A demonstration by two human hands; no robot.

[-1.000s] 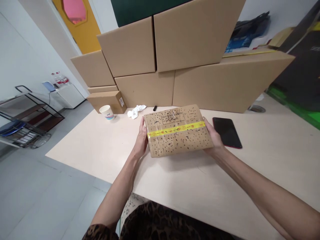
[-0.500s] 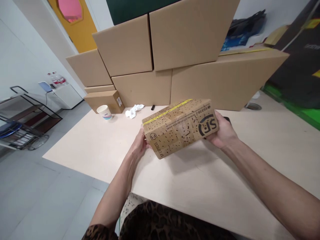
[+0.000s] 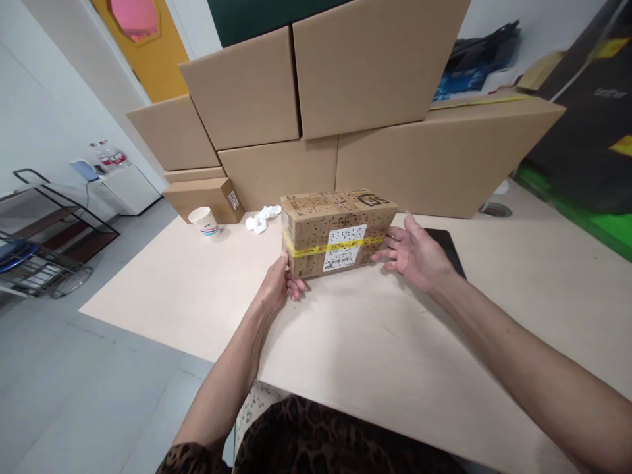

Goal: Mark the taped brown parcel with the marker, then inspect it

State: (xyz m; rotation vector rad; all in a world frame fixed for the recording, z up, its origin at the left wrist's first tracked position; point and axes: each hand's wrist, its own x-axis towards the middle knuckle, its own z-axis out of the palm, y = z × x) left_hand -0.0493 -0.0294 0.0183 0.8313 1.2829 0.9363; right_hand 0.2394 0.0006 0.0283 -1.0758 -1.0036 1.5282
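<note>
A speckled brown parcel (image 3: 338,230) with a yellow tape band and a white label stands on its long side on the beige table (image 3: 207,296). My left hand (image 3: 279,286) grips its lower left corner, fingers under the edge. My right hand (image 3: 415,253) is spread beside the parcel's right end, fingertips touching or nearly touching it, holding nothing. A black phone (image 3: 447,247) lies flat behind my right hand, partly hidden by it.
Large plain cardboard boxes (image 3: 375,72) are stacked along the table's far edge. A small box (image 3: 202,197), a paper cup (image 3: 205,220) and a crumpled white tissue (image 3: 261,218) sit at the back left. A metal rack (image 3: 44,243) stands on the floor to the left.
The parcel was lifted off the table, turned over and set on its long side with the label facing me. My right hand let go and opened; the left stays on the corner.
</note>
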